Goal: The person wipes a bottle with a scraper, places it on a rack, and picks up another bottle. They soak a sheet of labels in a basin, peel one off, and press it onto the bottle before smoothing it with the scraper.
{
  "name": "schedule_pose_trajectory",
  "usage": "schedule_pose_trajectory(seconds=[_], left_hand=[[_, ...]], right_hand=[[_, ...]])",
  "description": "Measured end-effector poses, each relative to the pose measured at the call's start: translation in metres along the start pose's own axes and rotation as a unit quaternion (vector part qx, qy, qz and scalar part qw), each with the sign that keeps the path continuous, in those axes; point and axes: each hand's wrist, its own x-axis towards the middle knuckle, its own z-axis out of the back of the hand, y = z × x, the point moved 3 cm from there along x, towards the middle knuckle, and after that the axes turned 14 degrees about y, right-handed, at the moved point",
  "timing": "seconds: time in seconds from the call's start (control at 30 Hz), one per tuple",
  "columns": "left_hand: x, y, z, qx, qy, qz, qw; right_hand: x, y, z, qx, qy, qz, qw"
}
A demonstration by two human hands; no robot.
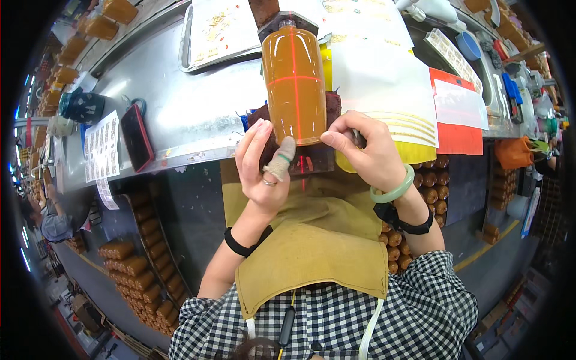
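An amber glass bottle (pixel 293 81), crossed by red laser lines, lies in a dark padded rest (pixel 333 100) below a dark metal fitting (pixel 267 11). My left hand (pixel 262 171) is at its lower left, fingers raised and apart, a cloth-covered fingertip touching or nearly touching the bottle. My right hand (pixel 375 153) is at the lower right, thumb at the bottle's base and fingers curled; what lies under them is unclear.
A phone (pixel 135 135), printed sheets (pixel 101 150) and a dark jar (pixel 75 105) lie left. A tray (pixel 187 42) stands behind; white paper (pixel 384 84) and red sheets (pixel 456 141) lie right. Bottle stacks (pixel 132 270) stand below. Another person (pixel 54 222) is at far left.
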Motion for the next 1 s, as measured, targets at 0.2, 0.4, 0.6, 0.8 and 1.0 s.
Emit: schedule_pose_trajectory(seconds=[0.2,0.4,0.6,0.8,1.0], left_hand=[[0.009,-0.006,-0.004,0.011,0.024,-0.058,0.998],[-0.002,0.006,-0.004,-0.129,-0.001,0.035,0.991],[-0.001,-0.002,-0.003,-0.008,0.012,-0.004,1.000],[0.013,-0.007,0.004,0.044,0.035,-0.044,0.997],[0.007,0.002,0.000,-0.095,0.000,0.027,0.995]], right_hand=[[-0.001,-0.001,0.000,-0.002,0.000,-0.012,1.000],[0.001,0.000,-0.003,0.001,-0.003,0.003,1.000],[0.002,0.001,-0.004,-0.005,-0.003,0.011,1.000],[0.001,0.001,-0.003,-0.008,-0.012,0.013,1.000],[0.001,-0.003,-0.002,0.029,-0.042,-0.015,0.999]])
